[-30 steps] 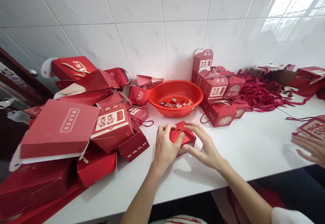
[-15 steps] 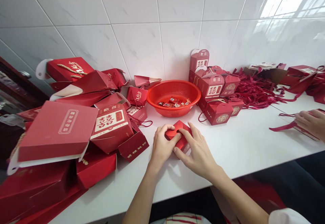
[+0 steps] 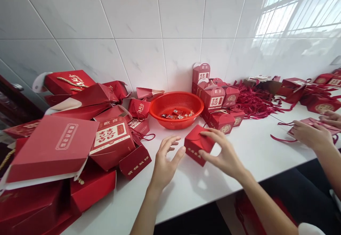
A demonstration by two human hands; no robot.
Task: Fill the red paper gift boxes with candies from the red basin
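In the head view, the small red box (image 3: 196, 144) is sitting slightly askew in front of the red basket (image 3: 174, 124), over the white table (image 3: 255, 153); whether its underside is touching the surface cannot be told. The right hand (image 3: 226, 156) is holding the box, its fingers resting on the top and its thumb bearing on the side near the corner. The left hand (image 3: 165, 164) is standing apart just beside the box, thumb and fingers spread wide. The box is appearing to be thin folded card, so it is probably weighing little; its contents are not showing. The edges are likely giving stiffness, while the broad panels and top flaps are likely denting under pressure. The smooth face is possibly offering limited friction. Opposite side walls, close to the folded corners, are providing the safest hold; the flaps are tolerating only light contact.
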